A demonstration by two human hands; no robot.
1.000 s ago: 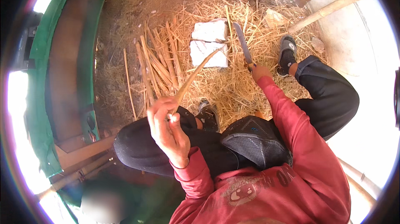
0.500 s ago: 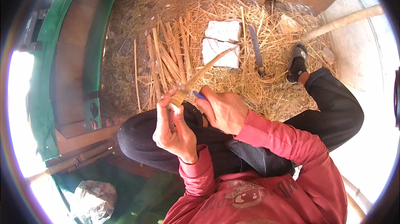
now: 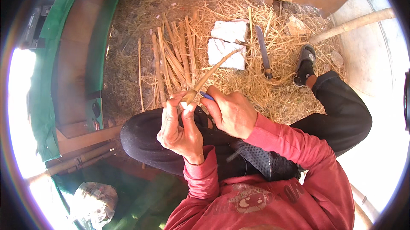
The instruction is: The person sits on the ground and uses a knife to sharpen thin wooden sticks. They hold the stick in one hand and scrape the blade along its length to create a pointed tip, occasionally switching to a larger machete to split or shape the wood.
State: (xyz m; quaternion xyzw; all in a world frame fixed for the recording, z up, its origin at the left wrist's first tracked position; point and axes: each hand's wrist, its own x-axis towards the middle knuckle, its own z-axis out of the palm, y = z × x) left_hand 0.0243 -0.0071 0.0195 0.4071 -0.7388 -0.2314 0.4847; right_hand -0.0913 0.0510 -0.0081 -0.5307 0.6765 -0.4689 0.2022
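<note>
Fingertips of my left hand (image 3: 181,134) pinch the near end of a split bamboo strip (image 3: 210,73). The strip slants away to the upper right and tapers, its far tip over a white block (image 3: 226,52). My right hand (image 3: 235,113) is closed around a small blue-handled knife (image 3: 206,96), just right of the strip's near end. Its blade is hard to make out against the strip. Both hands are above my folded left leg (image 3: 147,140). A large dark-bladed machete (image 3: 262,48) lies on the straw beyond my right hand.
Several bamboo strips (image 3: 184,52) lie on the ground beyond my left hand. Shavings and straw (image 3: 260,95) cover the ground around the two white blocks. A bamboo pole (image 3: 352,25) slants at the right. Green-edged boards (image 3: 72,59) stand left; a clear plastic bag (image 3: 95,202) is at lower left.
The bamboo strip has been turned in my left fingers and now shows a narrower side. The knife's blade, faintly seen across the strip before, is no longer distinct. My right hand has barely shifted.
</note>
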